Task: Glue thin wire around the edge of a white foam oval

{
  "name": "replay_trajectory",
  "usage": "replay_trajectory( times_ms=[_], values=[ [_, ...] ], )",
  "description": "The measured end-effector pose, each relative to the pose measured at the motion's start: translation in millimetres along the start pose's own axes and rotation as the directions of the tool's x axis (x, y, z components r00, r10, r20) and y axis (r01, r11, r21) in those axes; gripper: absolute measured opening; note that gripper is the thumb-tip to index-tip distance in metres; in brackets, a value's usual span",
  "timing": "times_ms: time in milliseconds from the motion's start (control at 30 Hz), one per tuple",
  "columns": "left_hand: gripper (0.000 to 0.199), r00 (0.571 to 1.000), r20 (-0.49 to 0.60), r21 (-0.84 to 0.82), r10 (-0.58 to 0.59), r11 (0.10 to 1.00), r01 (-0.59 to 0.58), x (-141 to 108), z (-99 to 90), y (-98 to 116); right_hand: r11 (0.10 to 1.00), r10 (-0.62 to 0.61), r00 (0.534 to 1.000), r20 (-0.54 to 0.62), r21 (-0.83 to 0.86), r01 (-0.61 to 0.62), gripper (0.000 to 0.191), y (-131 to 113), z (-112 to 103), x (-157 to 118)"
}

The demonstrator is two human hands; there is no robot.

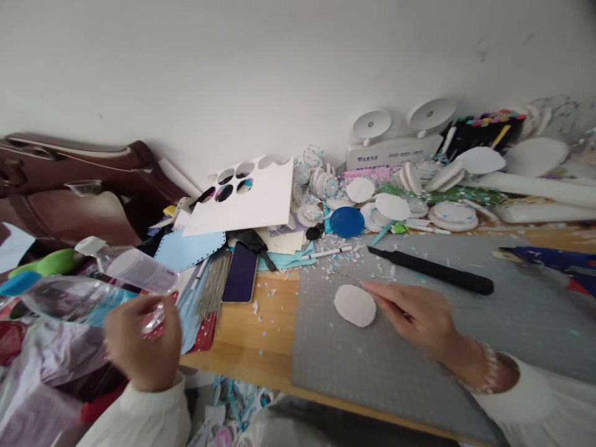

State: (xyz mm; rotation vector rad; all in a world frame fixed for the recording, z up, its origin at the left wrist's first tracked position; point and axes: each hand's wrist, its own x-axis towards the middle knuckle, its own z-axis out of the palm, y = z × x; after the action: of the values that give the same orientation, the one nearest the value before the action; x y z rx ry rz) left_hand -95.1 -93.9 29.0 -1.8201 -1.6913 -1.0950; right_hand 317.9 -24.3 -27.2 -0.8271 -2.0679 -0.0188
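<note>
My right hand [414, 313] is over the grey cutting mat [335, 363]. Its thumb and fingers close at the right edge of a small white disc [354, 305], which appears pinched there. A black pen-shaped craft knife or tool [433, 269] lies on the mat just beyond the hand. My left hand [144, 341] is raised at the left, blurred, with curled fingers. Clear shiny plastic shows between its thumb and forefinger, but whether it is held I cannot make out. Beside it lie two clear plastic bottles, one white-capped [144, 270] and one blue-capped [69, 298].
A phone [240, 272] and bundled thin wires [212, 304] lie left of the mat. Behind stand a white board with round holes [261, 205], a blue round lid [347, 221] and stacked white discs [452, 215]. A dark blue tool [549, 256] rests at right.
</note>
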Motion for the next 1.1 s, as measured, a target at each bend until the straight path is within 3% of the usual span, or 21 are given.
replay_trajectory(
  times_ms=[67,133,233,367,567,767,867,967,1100],
  values=[
    [0.023,0.997,0.077,0.073,-0.030,0.997,0.024,4,27.0,10,1.000,0.001,1.000,0.023,-0.017,-0.001,0.027,2,4,-5],
    [0.039,0.954,0.253,0.239,-0.162,0.966,0.100,12,61.1,18,1.000,0.007,0.999,0.039,-0.027,-0.005,0.027,4,6,-9],
    [0.060,0.910,0.351,0.291,-0.220,0.950,0.117,26,106.5,22,0.999,0.002,0.999,0.046,-0.045,0.000,0.029,7,7,-11],
    [0.054,0.858,0.431,0.324,-0.278,0.936,0.140,37,133.4,23,0.999,-0.014,0.998,0.056,-0.052,0.017,0.031,6,6,-7],
    [0.058,0.836,0.420,0.368,-0.355,0.908,0.201,39,136.4,33,0.998,-0.058,0.998,0.024,-0.037,0.059,0.028,2,3,1],
    [0.067,0.850,0.416,0.298,-0.322,0.932,0.207,39,141.0,24,0.996,-0.062,0.997,0.049,-0.066,0.065,0.027,2,2,-1],
    [0.068,0.872,0.426,0.218,-0.241,0.963,0.160,35,126.6,18,0.995,-0.065,0.997,0.041,-0.067,0.068,0.025,1,1,2],
    [0.054,0.887,0.440,0.130,-0.136,0.988,0.087,22,100.0,14,0.997,-0.062,0.998,0.020,-0.045,0.063,0.025,0,0,4],
    [0.040,0.935,0.354,0.056,0.029,0.997,-0.052,-7,71.7,10,0.997,-0.073,0.997,0.018,-0.026,0.073,0.026,2,3,1]
  ],
)
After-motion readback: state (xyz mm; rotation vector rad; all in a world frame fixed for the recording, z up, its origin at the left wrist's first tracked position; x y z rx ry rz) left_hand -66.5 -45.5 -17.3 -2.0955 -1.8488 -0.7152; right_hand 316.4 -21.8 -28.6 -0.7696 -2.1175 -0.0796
